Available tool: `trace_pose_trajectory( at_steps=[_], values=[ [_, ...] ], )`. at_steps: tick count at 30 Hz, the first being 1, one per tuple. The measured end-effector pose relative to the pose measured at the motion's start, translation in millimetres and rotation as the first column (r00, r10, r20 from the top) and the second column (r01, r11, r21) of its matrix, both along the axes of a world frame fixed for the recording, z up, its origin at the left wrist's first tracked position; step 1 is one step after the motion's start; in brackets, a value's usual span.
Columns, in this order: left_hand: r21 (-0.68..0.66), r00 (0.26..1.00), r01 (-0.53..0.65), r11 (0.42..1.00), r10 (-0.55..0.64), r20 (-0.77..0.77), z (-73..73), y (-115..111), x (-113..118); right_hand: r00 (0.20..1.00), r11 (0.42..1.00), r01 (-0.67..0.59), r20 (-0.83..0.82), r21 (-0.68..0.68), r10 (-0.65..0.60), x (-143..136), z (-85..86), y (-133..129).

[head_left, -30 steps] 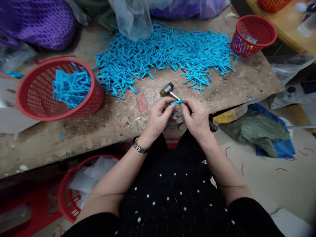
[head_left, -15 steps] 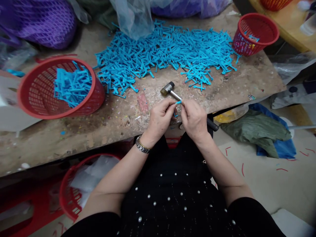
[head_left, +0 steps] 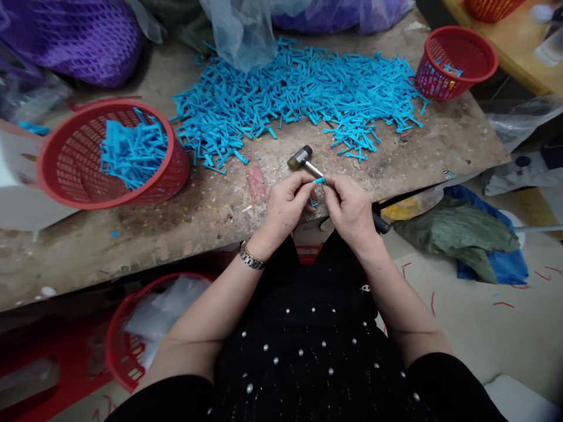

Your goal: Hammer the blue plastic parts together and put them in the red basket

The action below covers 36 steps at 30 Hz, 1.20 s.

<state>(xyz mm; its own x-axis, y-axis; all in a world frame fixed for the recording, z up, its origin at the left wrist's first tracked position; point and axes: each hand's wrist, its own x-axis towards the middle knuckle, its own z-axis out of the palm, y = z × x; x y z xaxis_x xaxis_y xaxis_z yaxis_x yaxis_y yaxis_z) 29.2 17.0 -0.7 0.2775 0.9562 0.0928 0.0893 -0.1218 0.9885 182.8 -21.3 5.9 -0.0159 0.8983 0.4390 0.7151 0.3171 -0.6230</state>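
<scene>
A small blue piece (head_left: 319,180) is pinched between my two hands above the table's front edge. My left hand (head_left: 285,205), with a watch on its wrist, grips its left end. The fingers of my right hand (head_left: 352,208) close on its right end. Just beyond them lies a hammer (head_left: 301,157) with a metal head; its dark handle end shows to the right, under my right hand. Another small blue part (head_left: 313,202) is partly visible between my hands. A wide pile of blue parts (head_left: 290,88) spreads behind the hammer.
A red basket (head_left: 61,199) with blue parts stands at the left, a smaller red basket (head_left: 457,76) at the back right. Purple mesh bags (head_left: 88,41) and clear plastic line the back. Below the worktable (head_left: 176,234) is another red basket (head_left: 115,328); bags (head_left: 457,228) lie at right.
The view has shifted slightly. My right hand has moved a little to the right and turned slightly, while both hands keep their pinch around the blue piece.
</scene>
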Motion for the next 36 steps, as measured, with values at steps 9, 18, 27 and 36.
trace_pose_trajectory(
  at_steps=[9, 18, 27, 36],
  values=[
    [-0.373, 0.952, 0.141, 0.917, -0.022, 0.306, 5.2, -2, -7, 0.984, 0.995, 0.003, -0.177, -0.096, -0.02, 2, 2.7, 3],
    [-0.398, 0.986, 0.052, 0.916, 0.017, 0.167, 15.2, -3, -14, 0.987, 0.998, -0.005, -0.161, -0.055, -0.004, -1, 2.5, 3],
    [0.143, 0.905, -0.07, 0.987, 0.123, -0.407, 26.7, 16, -41, 0.878, 0.971, 0.176, 0.471, -0.162, -0.081, 13, 18.0, 6],
    [0.201, 0.751, 0.021, 0.979, 0.118, -0.65, 31.2, 41, -48, 0.806, 0.966, 0.155, 0.591, -0.208, -0.002, 11, 8.2, 18]
  ],
)
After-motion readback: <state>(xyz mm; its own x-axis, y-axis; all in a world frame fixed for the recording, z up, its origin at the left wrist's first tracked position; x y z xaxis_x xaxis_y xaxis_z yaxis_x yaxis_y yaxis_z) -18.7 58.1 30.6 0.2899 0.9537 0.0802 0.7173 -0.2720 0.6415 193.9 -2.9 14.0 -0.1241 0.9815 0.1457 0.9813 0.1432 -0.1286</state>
